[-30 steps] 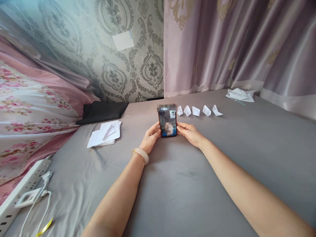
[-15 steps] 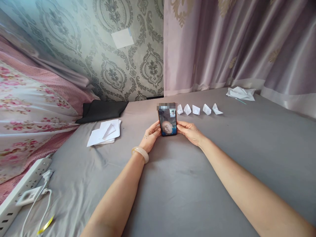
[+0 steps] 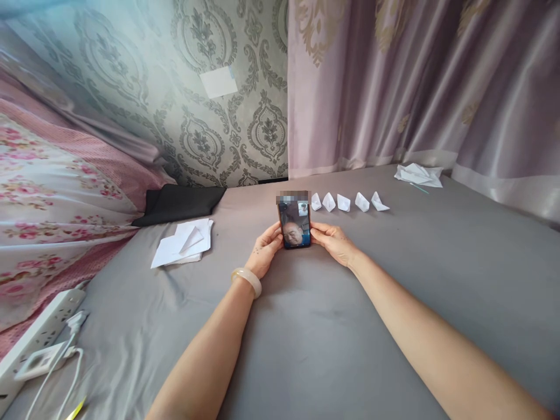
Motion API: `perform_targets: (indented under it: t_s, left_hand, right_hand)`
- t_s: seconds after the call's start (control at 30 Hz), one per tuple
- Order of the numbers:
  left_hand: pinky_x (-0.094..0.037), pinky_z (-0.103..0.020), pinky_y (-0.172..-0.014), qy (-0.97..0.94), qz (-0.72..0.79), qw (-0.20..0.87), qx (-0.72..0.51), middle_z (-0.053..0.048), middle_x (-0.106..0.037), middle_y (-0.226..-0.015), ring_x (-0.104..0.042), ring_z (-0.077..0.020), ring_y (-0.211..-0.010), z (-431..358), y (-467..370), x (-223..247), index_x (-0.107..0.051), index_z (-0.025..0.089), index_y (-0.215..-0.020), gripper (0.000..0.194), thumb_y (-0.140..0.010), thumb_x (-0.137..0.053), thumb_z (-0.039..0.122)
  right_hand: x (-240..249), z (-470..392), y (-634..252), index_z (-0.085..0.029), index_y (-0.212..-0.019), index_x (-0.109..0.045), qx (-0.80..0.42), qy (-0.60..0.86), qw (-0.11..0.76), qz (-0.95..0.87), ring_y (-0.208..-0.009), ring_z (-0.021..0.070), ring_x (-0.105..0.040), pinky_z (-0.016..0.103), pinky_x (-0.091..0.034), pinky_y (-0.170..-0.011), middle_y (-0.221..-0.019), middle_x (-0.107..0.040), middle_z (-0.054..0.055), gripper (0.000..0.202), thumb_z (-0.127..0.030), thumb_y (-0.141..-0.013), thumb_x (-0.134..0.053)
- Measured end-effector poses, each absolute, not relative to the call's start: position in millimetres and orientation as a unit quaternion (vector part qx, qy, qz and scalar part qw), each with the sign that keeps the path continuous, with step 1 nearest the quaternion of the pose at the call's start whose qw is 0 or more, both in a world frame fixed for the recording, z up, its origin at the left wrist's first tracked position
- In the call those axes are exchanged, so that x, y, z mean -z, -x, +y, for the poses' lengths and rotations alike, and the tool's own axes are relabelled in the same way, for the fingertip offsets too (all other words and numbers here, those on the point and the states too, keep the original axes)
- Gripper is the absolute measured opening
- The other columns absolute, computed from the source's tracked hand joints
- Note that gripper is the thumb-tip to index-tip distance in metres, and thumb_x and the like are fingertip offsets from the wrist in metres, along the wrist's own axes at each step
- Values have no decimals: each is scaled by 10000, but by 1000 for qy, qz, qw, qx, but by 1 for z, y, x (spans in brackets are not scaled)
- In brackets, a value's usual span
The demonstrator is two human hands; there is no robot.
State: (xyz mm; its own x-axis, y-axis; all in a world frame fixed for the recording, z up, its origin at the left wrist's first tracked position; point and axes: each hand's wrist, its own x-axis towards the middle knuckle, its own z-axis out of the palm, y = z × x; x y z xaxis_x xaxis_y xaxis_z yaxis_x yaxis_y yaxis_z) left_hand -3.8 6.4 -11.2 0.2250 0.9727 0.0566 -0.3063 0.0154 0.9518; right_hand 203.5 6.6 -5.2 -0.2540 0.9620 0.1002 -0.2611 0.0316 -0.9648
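A smartphone [image 3: 294, 224] stands upright in front of me, held by its two side edges. Its lit screen shows a video call with a person, and a small inset picture at the upper right. My left hand [image 3: 266, 248], with a pale bangle [image 3: 247, 281] on the wrist, grips the left edge. The right edge is pinched by my right hand [image 3: 331, 241]. Just behind and to the right of the phone, several folded white paper boats [image 3: 343, 202] sit in a row. The fingers behind the phone are partly hidden.
Grey sheet [image 3: 315, 338] covers the surface. White papers [image 3: 184, 244] lie left, near a black cloth [image 3: 179, 204]. More folded paper [image 3: 419, 175] is at the far right. A power strip [image 3: 41, 321] with white cables lies lower left. Curtains [image 3: 359, 87] and a patterned wall stand behind.
The whole view has shifted slightly, so everything sits a little lower and further left. Both hands keep their hold on the smartphone. The person on the screen has moved a little.
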Motion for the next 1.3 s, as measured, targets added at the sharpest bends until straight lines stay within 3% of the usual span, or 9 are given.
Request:
perform_targets:
  t_s: [0.87,1.3]
  left_hand:
    - [-436,-415,-1024,-476,352,629,-504,-92,-674,-1240,-614,-260,-1141,4,1,9,-601,236,-1303,589,-757,-762,384]
    - [-436,-427,-1024,-468,353,631,-508,-102,-682,-1216,-624,-262,-1123,1,-1,5,-603,225,-1295,581,-760,-759,389]
  right_hand:
    - [3,4,-204,-292,-1241,-656,-596,361,508,-506,-1100,269,-652,511,-403,-1074,-1174,-718,31,562,-539,-744,-738]
    - [7,5,-205,-294,-1184,-692,-586,368,511,-510,-1206,289,-592,530,-377,-1102,-1251,-678,23,489,-526,-756,-732]
